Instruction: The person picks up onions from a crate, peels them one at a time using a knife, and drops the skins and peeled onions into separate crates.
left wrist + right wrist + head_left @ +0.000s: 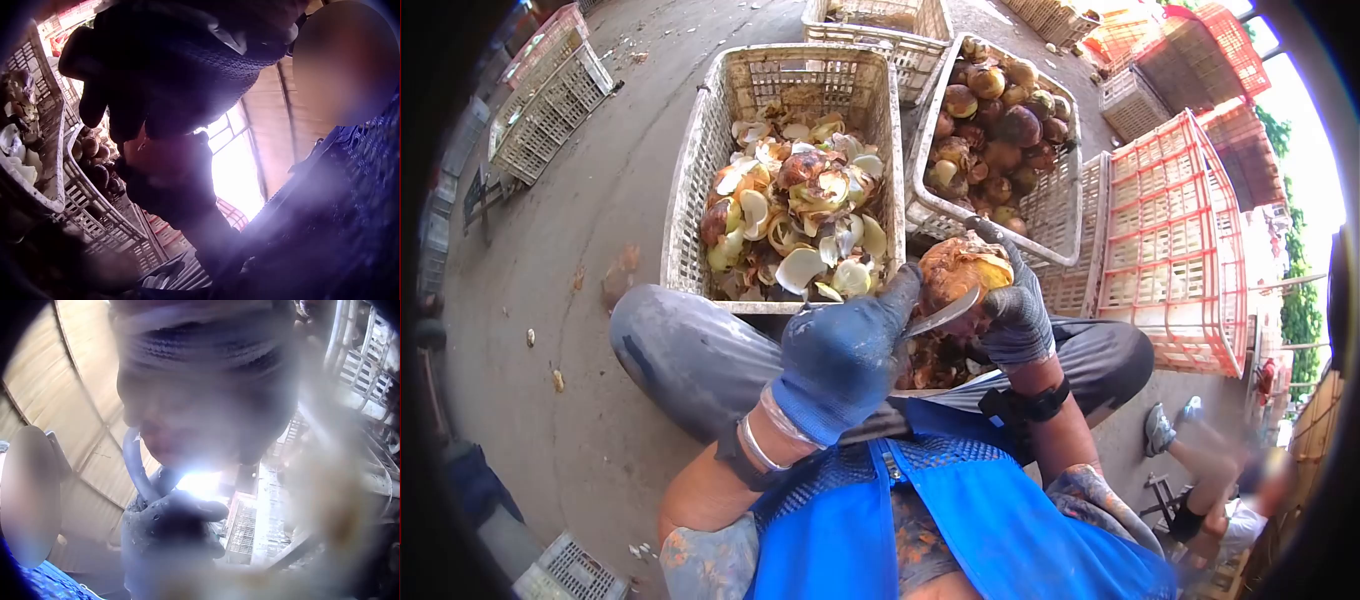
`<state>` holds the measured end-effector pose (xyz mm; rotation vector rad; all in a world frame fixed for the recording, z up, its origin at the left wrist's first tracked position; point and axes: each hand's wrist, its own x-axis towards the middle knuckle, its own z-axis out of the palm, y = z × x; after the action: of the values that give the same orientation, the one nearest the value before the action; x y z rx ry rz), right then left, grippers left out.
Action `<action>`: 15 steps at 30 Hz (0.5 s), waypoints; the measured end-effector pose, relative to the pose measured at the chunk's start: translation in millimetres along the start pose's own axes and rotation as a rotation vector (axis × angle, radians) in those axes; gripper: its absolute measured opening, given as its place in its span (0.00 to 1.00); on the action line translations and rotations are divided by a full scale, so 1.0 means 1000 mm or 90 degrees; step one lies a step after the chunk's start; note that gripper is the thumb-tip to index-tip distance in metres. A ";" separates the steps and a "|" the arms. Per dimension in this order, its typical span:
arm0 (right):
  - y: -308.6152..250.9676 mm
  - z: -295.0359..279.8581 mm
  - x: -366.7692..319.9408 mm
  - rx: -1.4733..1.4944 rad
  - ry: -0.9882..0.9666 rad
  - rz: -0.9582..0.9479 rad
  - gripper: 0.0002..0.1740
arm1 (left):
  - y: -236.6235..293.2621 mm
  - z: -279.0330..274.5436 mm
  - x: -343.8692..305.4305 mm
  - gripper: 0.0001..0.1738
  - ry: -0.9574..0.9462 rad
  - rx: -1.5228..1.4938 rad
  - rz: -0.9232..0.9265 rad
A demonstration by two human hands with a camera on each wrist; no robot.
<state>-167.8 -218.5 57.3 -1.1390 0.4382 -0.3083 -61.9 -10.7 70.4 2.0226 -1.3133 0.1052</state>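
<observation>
My gloved left hand (835, 355) grips a knife with a curved blade (945, 312), its handle hidden inside the fist. The blade lies against the near side of a large brown-skinned onion (950, 275). Fingers of my gloved right hand (1022, 315) wrap round the onion from the right and hold it up over my lap. Yellowish flesh shows near its top right. In the right wrist view the curved blade (134, 465) rises from the left hand (169, 528) toward the onion. Much of the left wrist view is dark, with the left hand (181, 69) above the right.
A crate (682, 200) of onion skins and peelings stands front left. Another crate (1072, 225), holding brown onions, is front right. Below my hands are more onion skins (930, 365). Stacked red-and-white crates (1170, 240) rise on the right; a person (1235, 510) sits behind.
</observation>
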 end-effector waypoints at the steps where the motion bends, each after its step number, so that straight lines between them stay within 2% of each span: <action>1: -0.001 -0.003 0.001 0.012 0.002 0.004 0.55 | -0.002 -0.001 -0.002 0.33 0.007 0.015 0.021; 4: -0.001 -0.004 0.001 0.014 -0.001 0.011 0.54 | -0.003 -0.003 -0.004 0.33 -0.039 0.053 0.015; 9: 0.007 -0.007 -0.004 -0.056 0.003 0.006 0.51 | -0.013 0.010 -0.008 0.35 -0.034 0.083 -0.020; 11: 0.004 0.004 -0.010 0.041 -0.032 0.062 0.49 | -0.019 0.017 -0.010 0.35 -0.038 0.093 -0.023; 13: 0.011 -0.001 -0.008 0.060 -0.027 0.072 0.48 | -0.031 0.024 -0.009 0.30 -0.012 0.112 0.051; 15: 0.013 -0.004 -0.006 0.225 -0.131 0.209 0.48 | -0.037 0.027 -0.005 0.30 0.005 0.108 0.077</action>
<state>-174.7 -214.1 45.2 -0.7294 0.3632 0.0207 -41.8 -14.1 29.4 2.0781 -1.4645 0.2881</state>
